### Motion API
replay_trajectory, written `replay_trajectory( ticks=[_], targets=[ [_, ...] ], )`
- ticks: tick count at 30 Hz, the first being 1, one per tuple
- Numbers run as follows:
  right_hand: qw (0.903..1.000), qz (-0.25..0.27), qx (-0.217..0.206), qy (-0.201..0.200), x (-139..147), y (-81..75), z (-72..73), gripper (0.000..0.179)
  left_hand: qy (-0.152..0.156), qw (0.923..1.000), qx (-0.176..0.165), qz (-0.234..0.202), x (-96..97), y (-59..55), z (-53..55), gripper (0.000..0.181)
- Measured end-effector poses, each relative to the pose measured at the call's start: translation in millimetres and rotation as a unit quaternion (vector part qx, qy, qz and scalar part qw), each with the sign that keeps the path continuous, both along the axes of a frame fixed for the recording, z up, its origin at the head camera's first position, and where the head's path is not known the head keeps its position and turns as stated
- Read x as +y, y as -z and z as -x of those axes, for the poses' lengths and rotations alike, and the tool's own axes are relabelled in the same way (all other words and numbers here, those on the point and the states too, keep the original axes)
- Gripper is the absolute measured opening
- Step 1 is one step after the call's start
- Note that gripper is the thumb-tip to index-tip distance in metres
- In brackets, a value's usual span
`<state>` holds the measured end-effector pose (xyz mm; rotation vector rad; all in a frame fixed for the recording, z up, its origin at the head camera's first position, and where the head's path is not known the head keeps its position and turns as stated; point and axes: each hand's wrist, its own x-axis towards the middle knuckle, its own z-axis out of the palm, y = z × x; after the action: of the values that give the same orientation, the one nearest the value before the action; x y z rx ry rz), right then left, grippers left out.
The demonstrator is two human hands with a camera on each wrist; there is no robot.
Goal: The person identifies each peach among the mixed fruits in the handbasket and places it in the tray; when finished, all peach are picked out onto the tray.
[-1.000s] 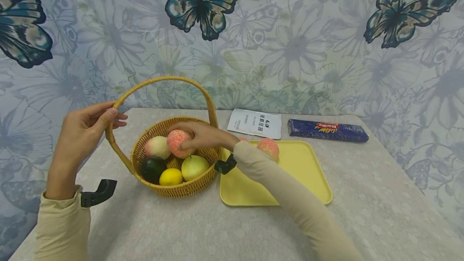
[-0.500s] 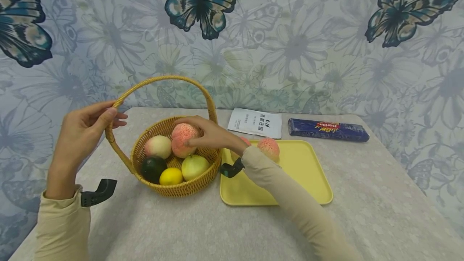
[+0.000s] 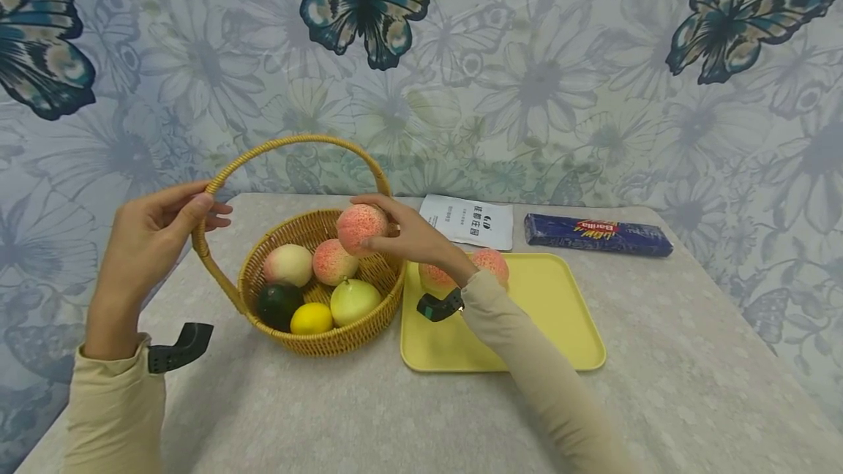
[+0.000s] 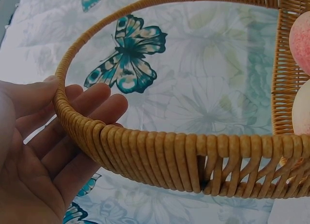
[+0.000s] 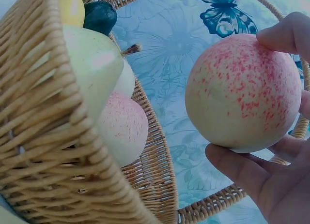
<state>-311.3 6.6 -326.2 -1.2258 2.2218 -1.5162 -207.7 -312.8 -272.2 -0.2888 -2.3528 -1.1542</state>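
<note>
My left hand [image 3: 146, 243] holds the left side of the wicker basket's tall handle [image 3: 312, 139], thumb on one side and fingers behind. In my right hand [image 3: 424, 238] is a red-speckled peach [image 3: 361, 228], gripped between thumb and fingers above the back right of the basket [image 3: 319, 347]. The right wrist view shows this peach [image 5: 242, 93] apart from the fruit below. Inside the basket lie a paler peach [image 3: 287, 265], another speckled peach [image 3: 334, 262], a green pear [image 3: 354, 301], a lemon [image 3: 312, 319] and a dark green avocado [image 3: 279, 303].
Right of the basket is a yellow tray [image 3: 527, 357] with two peaches, one [image 3: 489, 263] behind my right wrist and one [image 3: 433, 278] partly hidden by it. Behind the tray lie a white packet [image 3: 470, 222] and a blue Barilla pack [image 3: 596, 234]. A butterfly-print backdrop stands behind the table.
My right hand has lifted the peach up and to the right out of the basket, revealing another speckled peach beneath. My left hand stays on the handle.
</note>
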Motion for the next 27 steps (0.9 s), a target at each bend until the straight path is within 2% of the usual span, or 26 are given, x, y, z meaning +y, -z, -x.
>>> replay_trajectory(
  ticks=[3,10,13,24,27],
  targets=[
    [0.9999,0.012,-0.005,0.001,3.5,-0.6,-4.2,0.06,-0.001,1.0,-0.001,0.001,0.0,0.1,0.0,0.037],
    [0.9993,0.033,-0.018,0.009,10.9,-14.6,-23.7,0.058,-0.002,1.0,0.0,0.001,0.5,0.5,-0.8,0.037],
    [0.9992,0.032,-0.018,0.015,13.1,-15.5,-26.6,0.058,-0.002,1.0,0.003,0.001,0.8,0.7,-1.0,0.037],
    [0.9981,0.044,-0.038,0.02,20.3,-6.8,-29.1,0.059,0.001,1.0,0.006,0.0,0.9,1.2,-2.0,0.037],
    [0.9974,0.049,-0.048,0.021,20.6,2.3,-23.2,0.059,-0.001,1.0,0.005,0.001,1.1,1.1,-2.0,0.037]
  ],
)
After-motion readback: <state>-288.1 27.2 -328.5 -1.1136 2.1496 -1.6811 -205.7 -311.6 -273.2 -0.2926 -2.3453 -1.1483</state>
